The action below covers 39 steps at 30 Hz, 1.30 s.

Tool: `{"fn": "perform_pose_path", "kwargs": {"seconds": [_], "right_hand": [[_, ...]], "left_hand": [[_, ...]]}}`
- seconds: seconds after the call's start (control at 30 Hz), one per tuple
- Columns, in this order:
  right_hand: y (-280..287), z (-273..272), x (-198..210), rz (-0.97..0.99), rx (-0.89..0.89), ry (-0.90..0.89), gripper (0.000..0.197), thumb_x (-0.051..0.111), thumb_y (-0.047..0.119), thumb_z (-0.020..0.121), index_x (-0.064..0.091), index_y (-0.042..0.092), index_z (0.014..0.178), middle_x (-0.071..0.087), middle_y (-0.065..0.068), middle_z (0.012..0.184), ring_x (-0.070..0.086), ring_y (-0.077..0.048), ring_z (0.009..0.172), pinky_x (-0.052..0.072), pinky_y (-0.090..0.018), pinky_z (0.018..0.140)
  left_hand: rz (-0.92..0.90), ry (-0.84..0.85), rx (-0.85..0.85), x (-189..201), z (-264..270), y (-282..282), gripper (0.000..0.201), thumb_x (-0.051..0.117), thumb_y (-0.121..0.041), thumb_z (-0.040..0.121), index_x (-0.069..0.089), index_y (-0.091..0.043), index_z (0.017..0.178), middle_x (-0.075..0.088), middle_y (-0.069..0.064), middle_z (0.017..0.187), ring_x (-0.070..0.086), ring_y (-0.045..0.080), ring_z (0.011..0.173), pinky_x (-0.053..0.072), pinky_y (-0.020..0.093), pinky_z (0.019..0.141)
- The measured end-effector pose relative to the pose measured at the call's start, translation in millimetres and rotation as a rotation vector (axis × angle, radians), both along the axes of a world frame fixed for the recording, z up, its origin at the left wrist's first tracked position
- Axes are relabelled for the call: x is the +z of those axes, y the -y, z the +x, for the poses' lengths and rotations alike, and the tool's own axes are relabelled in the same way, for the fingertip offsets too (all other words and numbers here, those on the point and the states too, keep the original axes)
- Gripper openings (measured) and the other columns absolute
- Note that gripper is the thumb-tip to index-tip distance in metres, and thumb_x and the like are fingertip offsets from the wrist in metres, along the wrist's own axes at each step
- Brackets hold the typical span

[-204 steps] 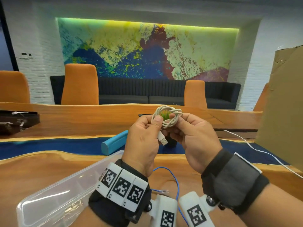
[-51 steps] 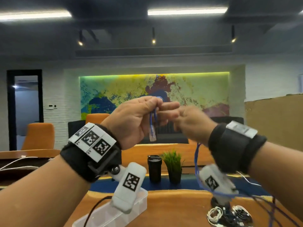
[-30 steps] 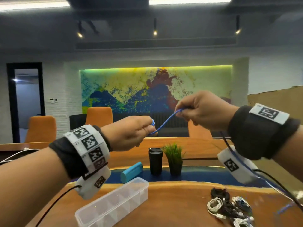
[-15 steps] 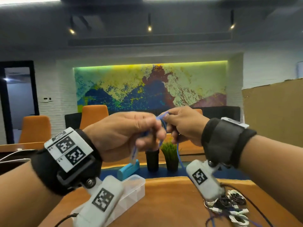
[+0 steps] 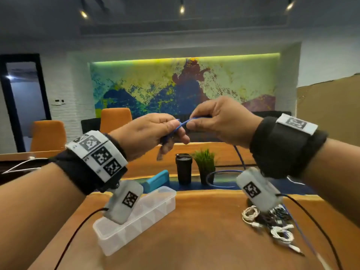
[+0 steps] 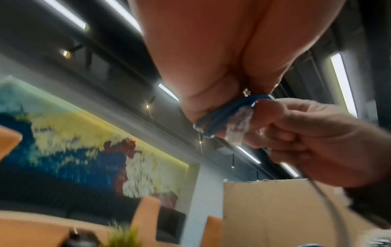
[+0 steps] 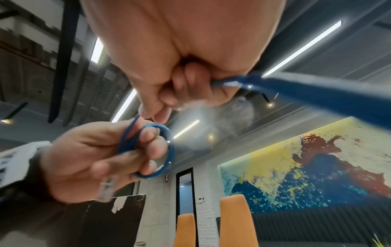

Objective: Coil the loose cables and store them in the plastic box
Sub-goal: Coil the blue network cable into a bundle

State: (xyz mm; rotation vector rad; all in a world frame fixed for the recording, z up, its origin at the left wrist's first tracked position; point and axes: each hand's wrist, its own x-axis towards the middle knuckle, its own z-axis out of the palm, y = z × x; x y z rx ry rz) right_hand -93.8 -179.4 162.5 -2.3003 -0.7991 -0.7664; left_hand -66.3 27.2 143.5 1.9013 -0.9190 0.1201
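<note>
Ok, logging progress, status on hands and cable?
Left hand holds blue cable coils round fingers. Right hand pinches the strand, feeding. Plastic box open on table, nothing blocking.

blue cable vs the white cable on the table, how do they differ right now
The blue cable is up in the air, pinched by the left hand and the right hand; the white cable lies untouched on the table. The blue cable is only partly looped, its tail trailing down; the white cable is already coiled. Neither is in the plastic box.
</note>
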Motion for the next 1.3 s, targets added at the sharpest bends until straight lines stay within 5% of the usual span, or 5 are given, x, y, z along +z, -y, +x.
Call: {"fn": "perform_pose_path", "kwargs": {"seconds": [0.3,0.47,0.73,1.17,1.3], "right_hand": [[9,37,-28,0.474,0.094,-0.075,0.023,0.059,0.025,0.096,0.072,0.006,0.094,0.049,-0.002,0.058,0.038,-0.004,0.047,0.032,-0.017,0.045],[-17,23,-73,0.015,-0.037,-0.293,0.019,0.052,0.026,0.100,0.067,0.014,0.102,0.058,0.004,0.067,0.051,-0.009,0.056,0.040,-0.017,0.052],[-18,-18,-35,-0.568,-0.146,-0.043,0.014,0.061,0.025,0.093,0.070,0.015,0.097,0.059,0.006,0.078,0.047,-0.015,0.074,0.033,-0.018,0.058],[26,27,-32,0.321,0.068,-0.289,0.021,0.063,0.023,0.093,0.075,0.007,0.099,0.042,0.006,0.049,0.032,-0.007,0.043,0.028,-0.019,0.039],[3,21,-79,-0.138,-0.073,-0.324,0.029,0.050,0.031,0.100,0.067,0.009,0.106,0.058,0.002,0.073,0.052,-0.010,0.063,0.050,-0.034,0.064]], "left_hand": [[-0.447,-0.417,-0.358,1,-16,16,0.032,0.031,-0.026,0.104,0.054,-0.010,0.090,0.057,0.003,0.081,0.040,0.005,0.045,0.042,0.027,0.077],[-0.638,-0.333,-0.201,2,-8,32,0.027,0.034,-0.022,0.107,0.053,-0.009,0.091,0.070,0.011,0.097,0.050,0.010,0.051,0.047,0.027,0.072],[0.345,0.548,0.303,-32,15,27,0.025,0.042,-0.034,0.102,0.048,-0.018,0.085,0.064,0.002,0.081,0.061,0.018,0.072,0.049,0.041,0.068],[-0.419,-0.420,-0.271,-14,-13,21,0.030,0.034,-0.022,0.105,0.051,-0.011,0.083,0.050,0.001,0.069,0.034,0.007,0.040,0.040,0.028,0.075],[-0.721,-0.373,-0.175,-7,4,29,0.031,0.036,-0.026,0.106,0.054,-0.010,0.087,0.071,0.011,0.099,0.059,0.012,0.057,0.049,0.027,0.071]]}}
